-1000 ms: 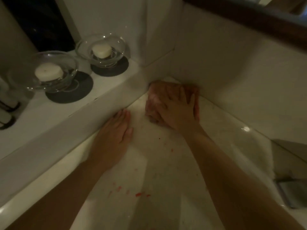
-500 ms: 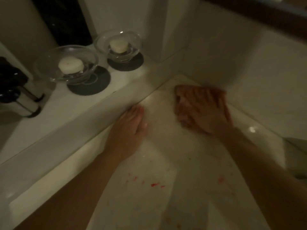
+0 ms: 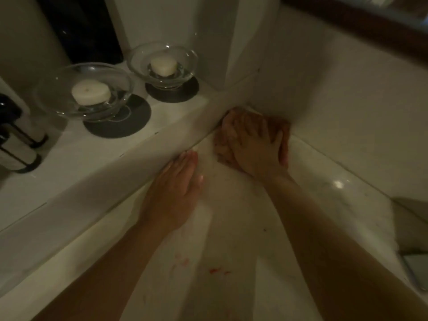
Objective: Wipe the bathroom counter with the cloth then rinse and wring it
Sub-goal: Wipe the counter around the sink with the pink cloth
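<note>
Cloth [image 3: 284, 135], one, sits in the counter's [image 3: 324, 193] far corner, pressed under the right hand's [image 3: 254, 149] spread fingers; left hand [image 3: 178, 193] lies flat on the counter, holding nothing; two glass candle bowls [image 3: 58, 96] [image 3: 139, 59] stand on the ledge [image 3: 69, 156].

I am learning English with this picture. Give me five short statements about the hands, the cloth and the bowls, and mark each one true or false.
1. The right hand presses the cloth into the corner of the counter. True.
2. The left hand holds a second cloth. False: it lies flat on the counter and holds nothing.
3. Each of the two bowls holds a white candle. True.
4. The bowls stand on the counter beside the cloth. False: they stand on dark coasters on the raised ledge.
5. Red specks lie on the counter between the forearms. True.
</note>
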